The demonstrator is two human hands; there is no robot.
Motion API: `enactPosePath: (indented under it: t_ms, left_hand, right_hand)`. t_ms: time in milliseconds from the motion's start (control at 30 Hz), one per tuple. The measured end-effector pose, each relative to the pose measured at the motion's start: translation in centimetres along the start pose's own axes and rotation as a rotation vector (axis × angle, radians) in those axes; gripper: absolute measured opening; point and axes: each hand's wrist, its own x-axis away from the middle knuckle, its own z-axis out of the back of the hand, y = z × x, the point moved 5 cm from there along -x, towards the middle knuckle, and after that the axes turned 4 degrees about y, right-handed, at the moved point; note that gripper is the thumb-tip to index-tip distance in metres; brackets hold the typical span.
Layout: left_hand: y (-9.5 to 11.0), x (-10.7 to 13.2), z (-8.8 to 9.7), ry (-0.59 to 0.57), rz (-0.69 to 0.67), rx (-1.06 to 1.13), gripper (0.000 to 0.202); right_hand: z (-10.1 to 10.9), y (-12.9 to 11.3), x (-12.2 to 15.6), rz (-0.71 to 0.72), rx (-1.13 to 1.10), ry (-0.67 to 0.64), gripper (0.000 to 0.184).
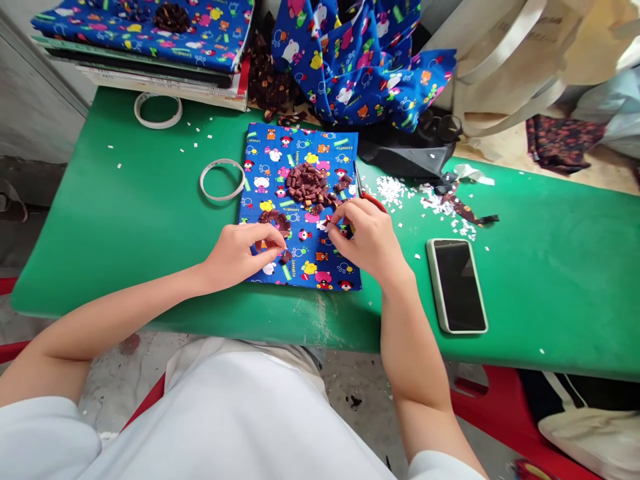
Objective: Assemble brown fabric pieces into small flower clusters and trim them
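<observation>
A green counter point(125, 200) stands on a grey concrete floor, with heaped printed cloth and bags along its far edge. A blue printed cloth panel point(300, 200) lies flat at the counter's middle, its long axis running away from the person, carrying a pile of dark brown fabric bits point(306, 183). The left hand point(240, 253) has its fingers pinched on 1 bit; the right hand point(367, 240) has its fingers together on another. 2 tape rings point(222, 180) and a phone point(456, 285) lie beside

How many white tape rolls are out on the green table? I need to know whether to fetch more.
2. One white tape roll lies at the far left of the green table, near the stacked books; the other lies just left of the blue cartoon-print fabric. More may be hidden under the fabric piles.
</observation>
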Motion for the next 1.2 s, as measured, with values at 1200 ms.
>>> enactPosePath:
  t_ms: [1200]
  left_hand:
    - [-1.1,0.2,-0.9,-0.036,0.228,0.172,0.01]
  right_hand:
    - [-4.3,-4.4,1.6,-0.589,-1.054,-0.102,0.033]
